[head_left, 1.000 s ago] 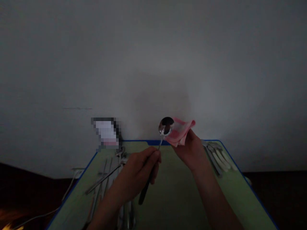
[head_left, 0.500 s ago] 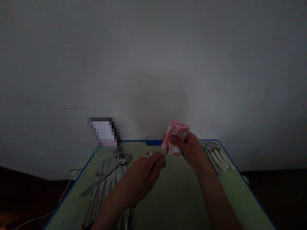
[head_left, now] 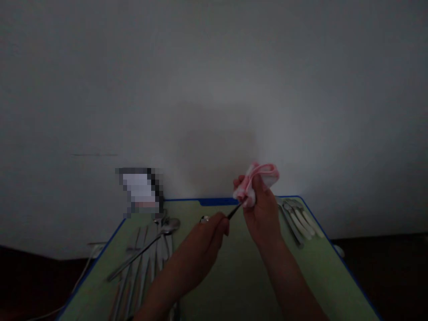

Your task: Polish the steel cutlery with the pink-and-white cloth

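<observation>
My left hand is closed around one end of a thin, dark metal utensil. Its far end disappears into a pink and white cloth, so I cannot tell its kind. The cloth is bunched in my right hand, whose thumb presses on it while the fingers wrap behind. Both hands are raised over the green table. Close to my left hand, a small shiny object shows only in part behind the knuckles.
Left of my arm lie several metal utensils, with a long-handled spoon across them. At the right rear are several pieces of cutlery, some with white handles. A pixelated screen-like device leans at the back left, near the wall.
My right hand and the cloth have shifted right and slightly up, away from my left hand. More of the utensil's thin shaft now shows between them. The view has turned slightly.
</observation>
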Demonstrator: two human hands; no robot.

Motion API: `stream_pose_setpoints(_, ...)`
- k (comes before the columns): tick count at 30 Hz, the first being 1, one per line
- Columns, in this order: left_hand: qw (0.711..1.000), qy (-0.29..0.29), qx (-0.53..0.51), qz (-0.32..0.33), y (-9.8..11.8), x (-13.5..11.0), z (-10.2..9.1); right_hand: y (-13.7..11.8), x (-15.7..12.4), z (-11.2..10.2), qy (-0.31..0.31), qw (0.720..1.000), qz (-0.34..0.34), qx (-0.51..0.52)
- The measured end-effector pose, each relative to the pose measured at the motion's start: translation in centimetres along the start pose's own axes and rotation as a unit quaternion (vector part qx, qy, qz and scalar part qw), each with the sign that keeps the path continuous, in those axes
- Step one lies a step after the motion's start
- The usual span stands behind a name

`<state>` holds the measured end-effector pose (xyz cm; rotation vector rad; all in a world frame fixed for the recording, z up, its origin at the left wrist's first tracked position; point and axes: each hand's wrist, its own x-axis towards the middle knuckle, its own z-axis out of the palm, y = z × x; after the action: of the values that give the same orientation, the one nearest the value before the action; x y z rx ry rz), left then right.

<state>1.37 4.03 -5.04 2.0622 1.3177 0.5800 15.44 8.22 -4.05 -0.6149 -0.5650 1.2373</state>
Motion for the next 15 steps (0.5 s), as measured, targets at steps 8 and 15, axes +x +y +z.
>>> stream_pose_setpoints(8, 0.999, 0.04, -0.018, -0.013, -0.3, 0.8, 0.1, 3.0, -1.5, 0.9, -0.052, 0.992, 0.117, -0.016)
stream_pose_setpoints(15, 0.998, 0.008, 0.052, -0.019, 0.0, 0.3, -0.1, 2.3, 0.0, -0.1, 0.048, 0.997, 0.027, 0.049)
